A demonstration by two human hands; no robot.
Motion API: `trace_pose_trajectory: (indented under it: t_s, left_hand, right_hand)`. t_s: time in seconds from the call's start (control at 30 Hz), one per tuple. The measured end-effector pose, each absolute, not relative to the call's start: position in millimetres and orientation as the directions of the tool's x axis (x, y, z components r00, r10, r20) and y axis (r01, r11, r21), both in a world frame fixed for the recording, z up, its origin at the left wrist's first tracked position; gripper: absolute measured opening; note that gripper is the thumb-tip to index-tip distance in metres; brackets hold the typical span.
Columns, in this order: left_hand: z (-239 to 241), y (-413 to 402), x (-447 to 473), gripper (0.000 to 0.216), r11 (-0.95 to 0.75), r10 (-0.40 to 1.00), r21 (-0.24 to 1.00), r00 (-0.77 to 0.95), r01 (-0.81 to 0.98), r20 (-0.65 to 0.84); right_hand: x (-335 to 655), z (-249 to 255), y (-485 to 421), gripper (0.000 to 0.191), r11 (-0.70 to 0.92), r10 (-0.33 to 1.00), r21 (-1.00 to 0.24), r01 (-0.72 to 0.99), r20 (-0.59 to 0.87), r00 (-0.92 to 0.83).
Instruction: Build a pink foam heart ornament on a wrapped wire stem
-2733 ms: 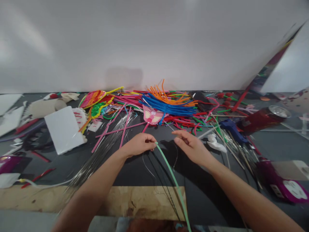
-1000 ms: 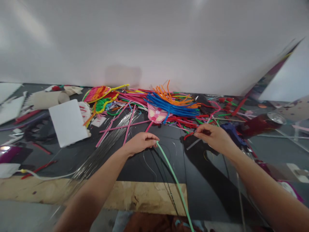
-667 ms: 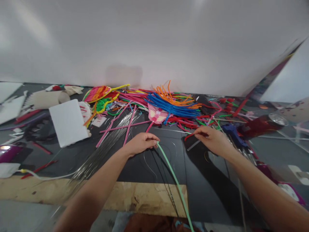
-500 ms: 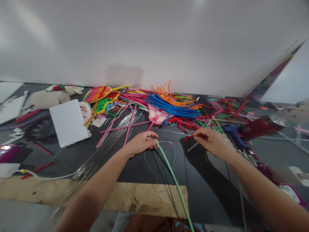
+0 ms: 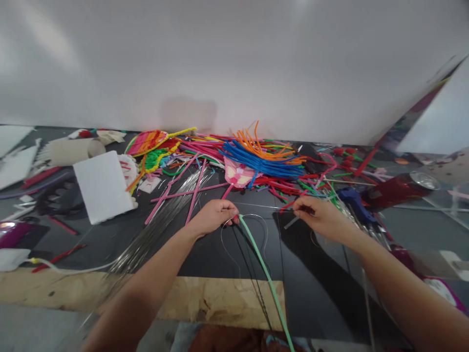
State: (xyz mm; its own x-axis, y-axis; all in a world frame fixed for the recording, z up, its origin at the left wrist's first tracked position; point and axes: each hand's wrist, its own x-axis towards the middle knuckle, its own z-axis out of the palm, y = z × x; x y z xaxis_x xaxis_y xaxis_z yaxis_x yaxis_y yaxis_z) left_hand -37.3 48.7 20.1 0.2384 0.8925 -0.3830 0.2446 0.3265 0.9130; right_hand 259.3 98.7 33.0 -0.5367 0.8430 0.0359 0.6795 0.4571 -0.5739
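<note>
Pinching the upper tip of a pale-green strip (image 5: 269, 280), the left hand (image 5: 215, 216) kept its grip above the counter (image 5: 304, 308); the strip's free length ran toward the near edge. The right hand (image 5: 319, 215), well apart, appeared to grasp a thin clear thread (image 5: 260, 206), beside a red pipe cleaner (image 5: 287, 208). Judged by eye, the thread was extended between the hands; no winding showed along the strip, so fastening seemed not yet done. Any knot at the tip was hidden.
</note>
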Motion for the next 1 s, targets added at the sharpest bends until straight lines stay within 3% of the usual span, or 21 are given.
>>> trace_pose_trajectory:
  t_s: [0.13,0.2,0.33,0.43,0.53,0.67,0.77,1.0]
  left_hand:
    - [21,49,-36,0.022,0.334,0.897,0.912,0.216,0.239,-0.385]
    - [22,49,-35,0.022,0.338,0.894,0.907,0.214,0.249,-0.392]
    - [24,49,-35,0.021,0.343,0.893,0.903,0.208,0.260,-0.399]
    - [25,49,-35,0.022,0.335,0.898,0.908,0.209,0.250,-0.388]
    - [25,47,-35,0.024,0.329,0.902,0.917,0.213,0.224,-0.376]
    - [25,46,-35,0.025,0.392,0.883,0.904,0.206,0.169,-0.421]
    - [25,45,-36,0.045,0.481,0.841,0.873,0.242,0.079,-0.485]
    - [33,44,-32,0.034,0.537,0.774,0.833,0.317,0.131,-0.548]
  right_hand:
    - [273,35,114,0.011,0.381,0.909,-0.588,0.713,0.097,-0.405]
    - [276,41,121,0.013,0.366,0.930,-0.518,0.773,0.176,-0.323]
    - [250,52,117,0.024,0.593,0.785,-0.325,0.736,0.436,-0.440]
    - [211,45,99,0.024,0.747,0.663,-0.388,0.540,0.382,-0.644]
    - [182,28,86,0.026,0.751,0.629,-0.476,0.457,0.307,-0.714]
    - [183,16,85,0.029,0.708,0.656,-0.538,0.457,0.262,-0.708]
    - [196,19,91,0.027,0.666,0.709,-0.568,0.483,0.283,-0.645]
    - [205,23,92,0.021,0.752,0.632,-0.454,0.478,0.290,-0.718]
